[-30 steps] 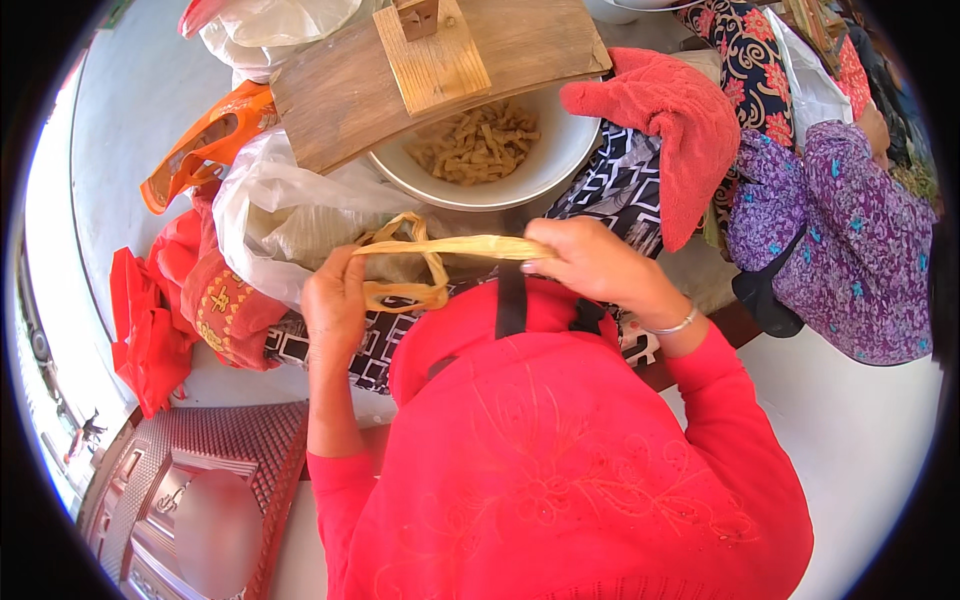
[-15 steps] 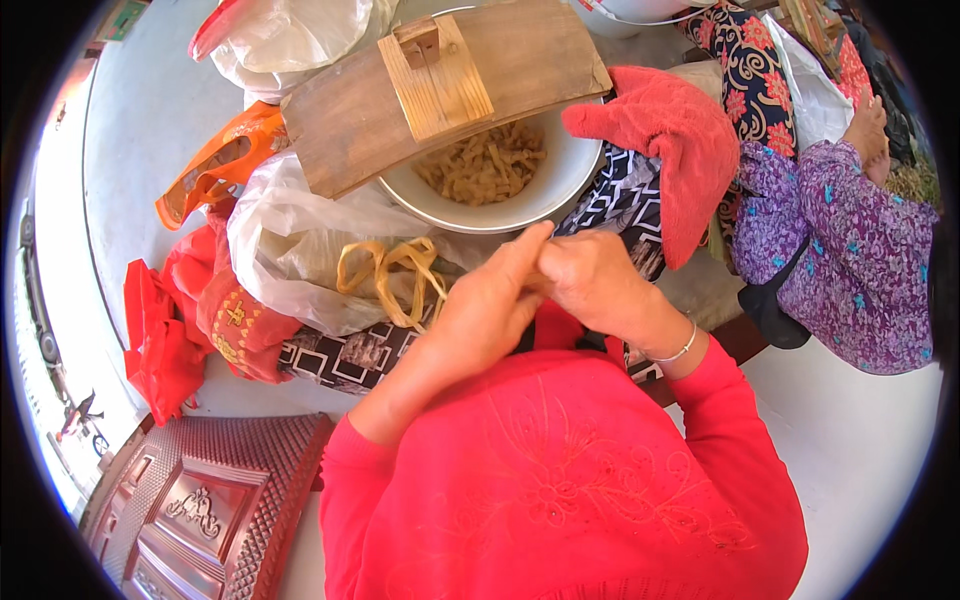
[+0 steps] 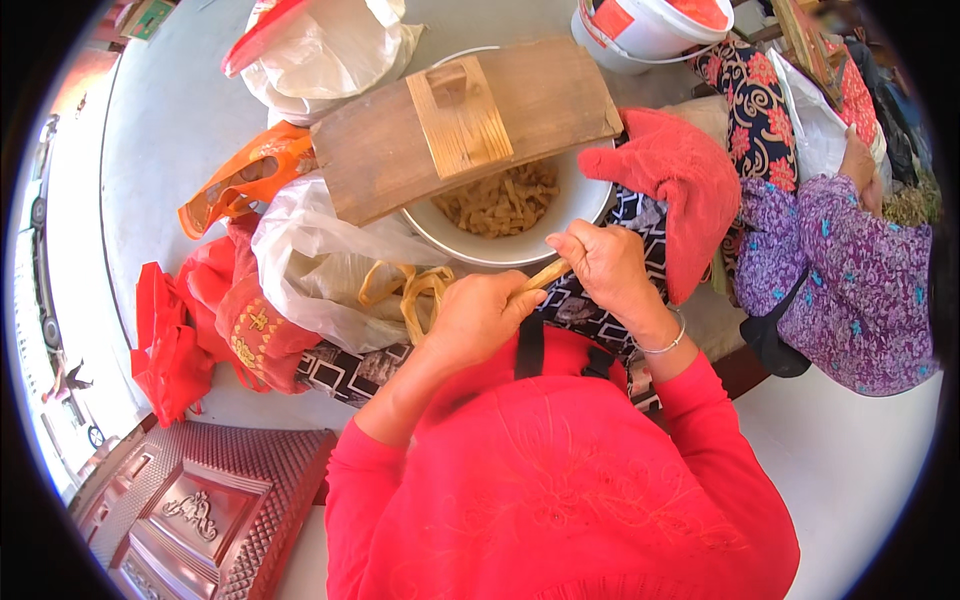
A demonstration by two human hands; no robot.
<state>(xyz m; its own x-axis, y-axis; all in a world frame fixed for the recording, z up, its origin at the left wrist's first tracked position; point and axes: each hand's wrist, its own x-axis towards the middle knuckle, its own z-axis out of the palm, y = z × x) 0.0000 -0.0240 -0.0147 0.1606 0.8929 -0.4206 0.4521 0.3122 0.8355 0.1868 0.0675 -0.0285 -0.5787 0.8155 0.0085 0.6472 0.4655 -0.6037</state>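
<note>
A pale yellow, flattened strip (image 3: 547,274) is stretched between my two hands; its exact kind I cannot tell. My left hand (image 3: 482,312) is closed round its lower end, and my right hand (image 3: 607,262) pinches the upper end. Just beyond them stands a white bowl (image 3: 590,190) with many short yellowish-brown pieces (image 3: 500,203) inside. A wooden board (image 3: 370,150) with a lighter crosspiece (image 3: 460,112) lies across the bowl's far side. Longer yellow strips (image 3: 425,290) lie on a clear plastic bag (image 3: 300,235) beside my left hand.
A red cloth (image 3: 680,175) drapes right of the bowl. Orange (image 3: 240,175) and red bags (image 3: 165,340) lie to the left. A white bucket (image 3: 625,35) and a white sack (image 3: 320,60) stand at the back. Another person in purple patterned clothing (image 3: 850,270) sits at right.
My hands were pressed together with the strip hidden. Now they are apart, the right one farther right, and the strip shows between them. The view has shifted slightly.
</note>
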